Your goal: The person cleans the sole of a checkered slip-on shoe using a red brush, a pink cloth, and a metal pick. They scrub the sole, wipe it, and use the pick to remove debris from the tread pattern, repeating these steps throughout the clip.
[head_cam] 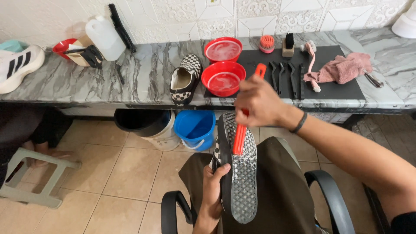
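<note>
While the left hand (213, 190) grips a checkered slip-on shoe (237, 169) sole-up at 6 o'clock, the right hand (259, 103) clasps a red brush (242, 125) pressed against its grey sole.

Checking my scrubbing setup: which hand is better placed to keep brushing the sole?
Right. The right hand holds the red brush on the shoe sole; the left hand grips the shoe.

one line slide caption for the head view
Right hand presses a red brush to the upturned sole of a checkered shoe gripped by the left hand.
</note>
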